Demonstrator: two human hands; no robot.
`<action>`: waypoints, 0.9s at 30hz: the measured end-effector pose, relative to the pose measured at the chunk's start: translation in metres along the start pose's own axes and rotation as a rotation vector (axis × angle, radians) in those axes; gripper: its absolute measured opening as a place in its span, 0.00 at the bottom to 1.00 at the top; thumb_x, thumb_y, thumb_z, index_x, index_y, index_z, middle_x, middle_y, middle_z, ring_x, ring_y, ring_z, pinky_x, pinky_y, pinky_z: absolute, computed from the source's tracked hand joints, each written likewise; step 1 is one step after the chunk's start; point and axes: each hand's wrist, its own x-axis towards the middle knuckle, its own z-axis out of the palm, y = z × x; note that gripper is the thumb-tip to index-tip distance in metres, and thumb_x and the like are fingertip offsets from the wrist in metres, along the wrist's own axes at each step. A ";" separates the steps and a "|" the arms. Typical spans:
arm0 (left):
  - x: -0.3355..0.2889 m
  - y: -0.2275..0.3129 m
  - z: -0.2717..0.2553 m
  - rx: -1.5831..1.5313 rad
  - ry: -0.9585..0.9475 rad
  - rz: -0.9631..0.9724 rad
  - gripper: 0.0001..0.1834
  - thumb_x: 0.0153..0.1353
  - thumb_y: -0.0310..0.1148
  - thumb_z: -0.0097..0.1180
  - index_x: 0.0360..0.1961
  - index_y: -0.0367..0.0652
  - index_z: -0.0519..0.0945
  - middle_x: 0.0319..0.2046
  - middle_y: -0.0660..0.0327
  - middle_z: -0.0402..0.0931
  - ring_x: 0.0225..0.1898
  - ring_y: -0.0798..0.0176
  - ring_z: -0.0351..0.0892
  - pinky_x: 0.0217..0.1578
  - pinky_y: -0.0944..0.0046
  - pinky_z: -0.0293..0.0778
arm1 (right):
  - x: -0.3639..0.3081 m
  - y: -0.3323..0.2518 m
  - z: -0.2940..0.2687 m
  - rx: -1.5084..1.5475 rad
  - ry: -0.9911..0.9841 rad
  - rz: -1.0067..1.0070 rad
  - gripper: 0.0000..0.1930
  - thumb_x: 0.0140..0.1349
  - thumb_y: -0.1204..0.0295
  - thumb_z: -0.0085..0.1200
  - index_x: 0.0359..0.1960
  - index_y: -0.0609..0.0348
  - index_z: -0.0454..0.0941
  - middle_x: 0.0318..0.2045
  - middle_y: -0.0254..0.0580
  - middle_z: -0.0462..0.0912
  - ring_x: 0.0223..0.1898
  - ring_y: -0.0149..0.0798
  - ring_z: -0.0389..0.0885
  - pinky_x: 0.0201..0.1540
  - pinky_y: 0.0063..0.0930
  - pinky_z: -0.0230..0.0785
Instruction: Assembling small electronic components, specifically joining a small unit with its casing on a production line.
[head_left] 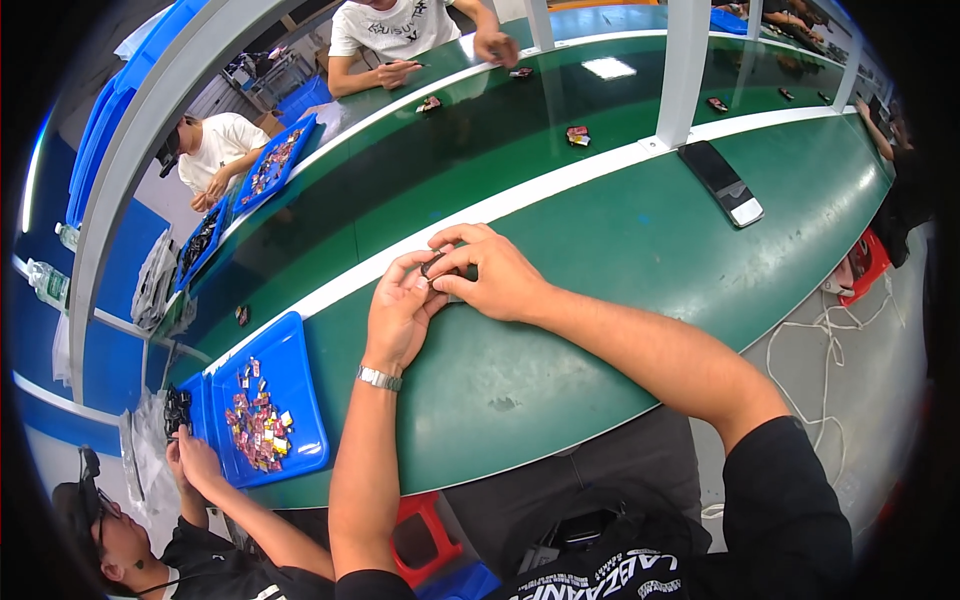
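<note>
My left hand point(396, 318), with a metal-banded watch on its wrist, and my right hand point(492, 272) meet over the green worktop point(560, 380). Between their fingertips is a small dark piece point(432, 266), mostly hidden, so its exact kind does not show. The fingers of both hands are closed around it. A blue tray point(313, 400) stands to the left of my left forearm. Inside it lies a heap of small red, yellow and silver pieces point(262, 430).
A phone point(722, 184) lies at the right by a white post point(682, 80). Past the white rail, small parts point(577, 135) sit on a green belt point(480, 150). Co-workers sit across and at my left, one reaching beside the tray. A red stool point(420, 535) is below.
</note>
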 end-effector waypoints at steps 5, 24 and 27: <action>0.003 -0.003 0.001 -0.030 0.001 0.069 0.15 0.70 0.26 0.47 0.56 0.39 0.67 0.61 0.50 0.69 0.56 0.57 0.75 0.58 0.53 0.73 | -0.001 -0.007 0.004 -0.055 0.057 -0.083 0.08 0.55 0.72 0.62 0.37 0.55 0.86 0.56 0.39 0.76 0.58 0.45 0.70 0.54 0.35 0.72; 0.001 -0.003 0.004 -0.069 -0.003 0.043 0.18 0.67 0.26 0.52 0.57 0.39 0.66 0.61 0.49 0.69 0.59 0.52 0.74 0.59 0.52 0.73 | 0.001 -0.009 0.000 -0.030 0.059 -0.011 0.07 0.54 0.75 0.61 0.35 0.54 0.87 0.54 0.37 0.77 0.58 0.42 0.70 0.56 0.35 0.71; 0.000 -0.003 0.005 -0.049 0.031 0.029 0.17 0.68 0.25 0.50 0.57 0.39 0.66 0.60 0.48 0.70 0.58 0.53 0.74 0.59 0.53 0.73 | 0.002 -0.012 0.001 0.016 0.058 0.030 0.07 0.54 0.75 0.61 0.34 0.54 0.87 0.55 0.36 0.77 0.58 0.43 0.70 0.56 0.36 0.70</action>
